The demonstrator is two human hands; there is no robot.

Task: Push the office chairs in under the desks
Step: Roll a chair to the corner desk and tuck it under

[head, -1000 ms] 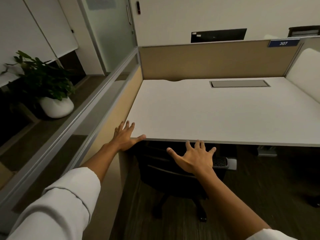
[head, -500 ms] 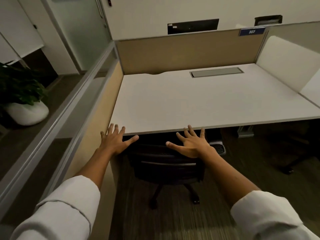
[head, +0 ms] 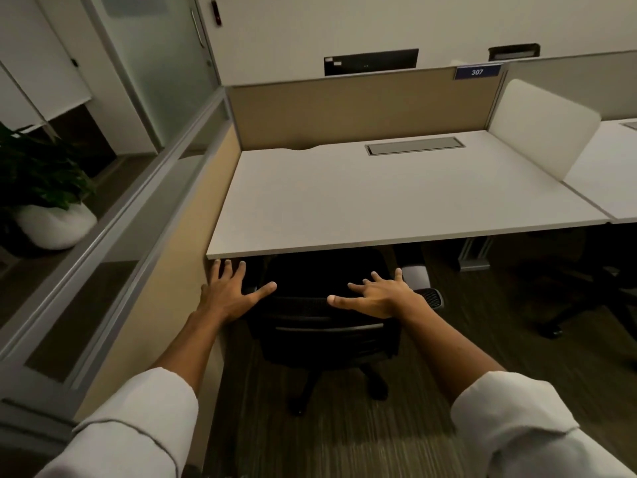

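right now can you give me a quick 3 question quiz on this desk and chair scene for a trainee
1. True or false: the black office chair has its seat already under the white desk.
2. Which number is on the blue label on the partition? A) 207 B) 307 C) 310
3. Fill in: both the left hand and the right hand are spread ____, gripping nothing.

Key: 1. True; the backrest stands at the desk's front edge. 2. B. 3. open.
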